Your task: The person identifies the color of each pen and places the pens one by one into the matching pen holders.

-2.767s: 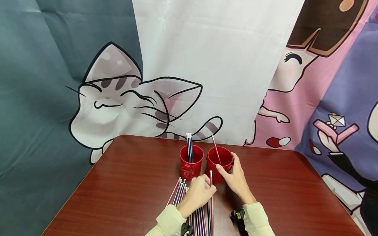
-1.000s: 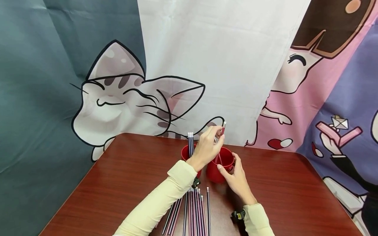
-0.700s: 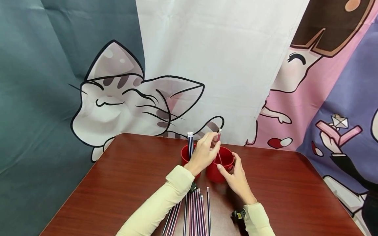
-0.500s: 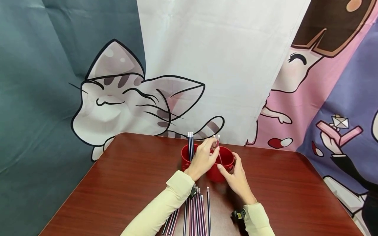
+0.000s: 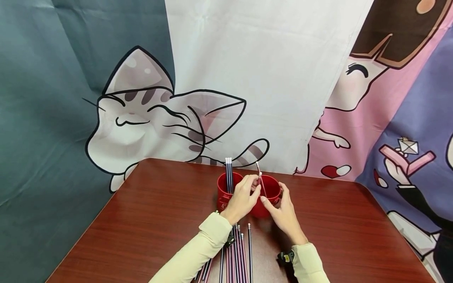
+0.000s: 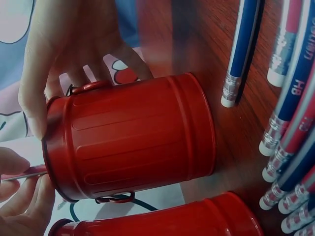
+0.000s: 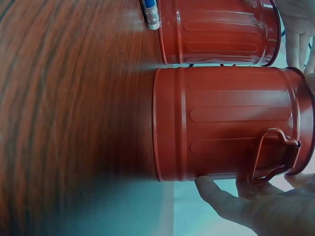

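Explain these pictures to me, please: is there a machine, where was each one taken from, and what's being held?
There is no robot here; a person works bare-handed. The wide pictures come from a camera worn on the head; the two close-ups were taken from the left and right wrists. On the reddish-brown table, a left red bucket stands beside a right red bucket. The left one holds dark blue pencils; the right one, a leaning red pencil. More blue and red pencils lie nearer the person. The left hand pinches another red pencil at the right bucket's mouth, while the right hand holds that bucket.
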`<state>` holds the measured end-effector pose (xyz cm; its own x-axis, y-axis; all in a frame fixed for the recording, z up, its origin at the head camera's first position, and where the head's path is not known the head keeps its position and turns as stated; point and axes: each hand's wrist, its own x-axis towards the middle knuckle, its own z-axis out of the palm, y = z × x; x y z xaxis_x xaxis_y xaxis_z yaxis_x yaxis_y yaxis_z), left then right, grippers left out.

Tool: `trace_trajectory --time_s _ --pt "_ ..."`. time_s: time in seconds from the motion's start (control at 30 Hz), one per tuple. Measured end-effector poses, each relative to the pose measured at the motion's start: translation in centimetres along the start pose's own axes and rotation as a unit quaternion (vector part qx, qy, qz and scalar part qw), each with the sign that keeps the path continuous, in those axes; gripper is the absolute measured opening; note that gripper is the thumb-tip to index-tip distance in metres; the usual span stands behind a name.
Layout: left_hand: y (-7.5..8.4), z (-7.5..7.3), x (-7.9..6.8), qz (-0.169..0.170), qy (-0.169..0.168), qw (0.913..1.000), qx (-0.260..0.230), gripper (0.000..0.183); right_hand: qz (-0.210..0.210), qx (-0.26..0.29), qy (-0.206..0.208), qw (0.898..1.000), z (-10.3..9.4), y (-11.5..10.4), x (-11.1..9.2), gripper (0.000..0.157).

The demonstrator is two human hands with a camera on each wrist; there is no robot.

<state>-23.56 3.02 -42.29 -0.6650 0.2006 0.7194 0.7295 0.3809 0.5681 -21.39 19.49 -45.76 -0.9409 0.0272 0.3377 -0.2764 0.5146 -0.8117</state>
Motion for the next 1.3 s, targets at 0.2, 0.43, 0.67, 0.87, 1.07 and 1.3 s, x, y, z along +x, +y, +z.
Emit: trace_trajectory --time_s 0.2,0.43,0.67,0.87,1.07,1.3 --pt "0.0 0.0 0.0 -0.006 0.000 1.0000 -0.005 0.023 0.003 0.001 -0.001 1.000 0.0 -0.1 0.0 0.077" --pt "0.1 -0.1 -0.2 -0.028 -0.005 0.9994 -0.021 0.030 0.003 -0.002 -0.004 1.000 0.0 -0.1 0.0 0.077" --pt "0.3 -0.9 -0.2 -0.030 0.013 0.9995 -0.006 0.039 0.005 0.009 -0.006 1.000 0.0 -0.1 -0.1 0.076" --pt "-0.1 -2.5 -0.5 -0.016 0.044 0.9988 0.017 0.041 0.004 0.013 -0.010 1.000 -0.1 -0.1 -0.1 0.075" --pt "-0.6 -4.2 -1.1 -0.009 0.066 0.9977 0.008 0.042 0.008 0.026 -0.020 0.999 -0.6 -2.2 -0.5 0.074" --pt "-1.4 -6.0 -2.5 -0.060 0.093 0.9938 0.012 0.047 0.006 0.028 -0.027 0.999 -1.1 -4.1 -1.1 0.071"
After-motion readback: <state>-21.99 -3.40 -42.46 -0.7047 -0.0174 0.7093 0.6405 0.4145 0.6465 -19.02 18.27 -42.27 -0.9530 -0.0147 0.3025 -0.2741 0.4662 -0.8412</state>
